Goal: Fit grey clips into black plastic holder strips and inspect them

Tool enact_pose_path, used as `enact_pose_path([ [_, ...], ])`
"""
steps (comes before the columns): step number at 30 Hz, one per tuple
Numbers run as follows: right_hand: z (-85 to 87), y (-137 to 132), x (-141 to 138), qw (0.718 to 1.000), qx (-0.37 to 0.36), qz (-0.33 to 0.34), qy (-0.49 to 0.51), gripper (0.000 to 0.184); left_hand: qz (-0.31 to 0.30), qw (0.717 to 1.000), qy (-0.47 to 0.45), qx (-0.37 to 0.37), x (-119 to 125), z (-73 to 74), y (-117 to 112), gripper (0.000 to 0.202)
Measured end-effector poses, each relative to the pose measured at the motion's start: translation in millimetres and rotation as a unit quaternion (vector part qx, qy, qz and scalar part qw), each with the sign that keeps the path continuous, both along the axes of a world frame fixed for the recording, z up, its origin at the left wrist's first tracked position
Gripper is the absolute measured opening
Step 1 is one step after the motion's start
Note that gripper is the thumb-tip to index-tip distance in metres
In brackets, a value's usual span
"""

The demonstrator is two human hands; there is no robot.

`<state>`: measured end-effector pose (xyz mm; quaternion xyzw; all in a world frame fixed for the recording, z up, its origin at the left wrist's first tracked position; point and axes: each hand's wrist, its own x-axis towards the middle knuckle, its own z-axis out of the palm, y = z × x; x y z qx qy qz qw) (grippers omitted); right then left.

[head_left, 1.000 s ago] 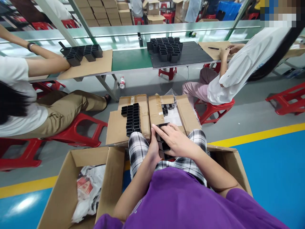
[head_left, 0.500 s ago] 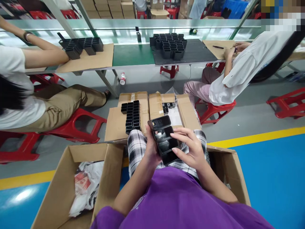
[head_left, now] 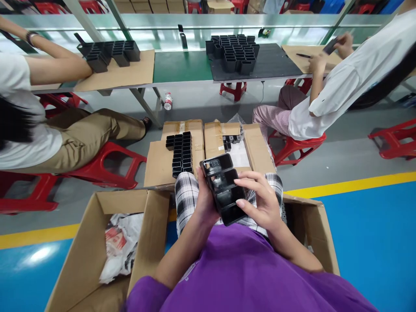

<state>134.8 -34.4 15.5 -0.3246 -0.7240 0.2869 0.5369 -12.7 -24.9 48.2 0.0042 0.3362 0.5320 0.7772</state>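
Over my lap is a black plastic holder [head_left: 224,186] with several open compartments in a row, tilted with its openings towards me. My left hand [head_left: 206,201] is closed round its left side, the thumb along the edge. At its right side, my right hand [head_left: 260,199] grips the rim with fingertips and thumb, bent over the lower compartments. Just beyond my knees, a block of black open-topped holders [head_left: 182,154] stands on a cardboard box [head_left: 154,167]. Smaller black pieces [head_left: 229,142] lie in the open carton [head_left: 212,130] beside it.
An open carton [head_left: 87,251] with white plastic bags [head_left: 121,247] stands at my left, another carton [head_left: 320,234] at my right. Ahead runs a workbench [head_left: 182,69] bearing black holders [head_left: 235,54]. Co-workers sit on red stools [head_left: 297,149] at both sides.
The view has tilted slightly down. My hands keep hold of the black holder, which has turned slightly. The co-worker at right has raised a dark piece from the bench.
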Motion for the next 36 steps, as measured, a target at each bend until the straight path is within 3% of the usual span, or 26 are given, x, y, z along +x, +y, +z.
enact_pose_path([
  [7,-0.3,-1.0,-0.2,1.000,-0.014,-0.008,0.001,0.039,0.002,1.000,-0.006,-0.027,1.5,1.6,-1.1,0.078],
  [13,-5.9,0.1,-0.2,1.000,0.001,-0.003,0.005,0.050,0.006,1.000,0.017,0.009,0.9,-5.2,-3.9,0.078],
  [18,11.1,8.4,-1.2,0.994,0.088,-0.040,-0.047,0.055,0.014,0.998,0.056,0.034,1.3,-10.2,-9.1,0.081],
  [24,30.2,17.5,-5.7,0.983,0.140,-0.053,-0.108,0.054,0.061,0.992,0.104,0.047,2.6,-12.4,-17.2,0.072],
  [36,27.1,14.3,-11.0,0.984,0.116,-0.049,-0.126,0.055,0.099,0.992,0.078,0.024,3.3,-10.6,-16.1,0.056],
])
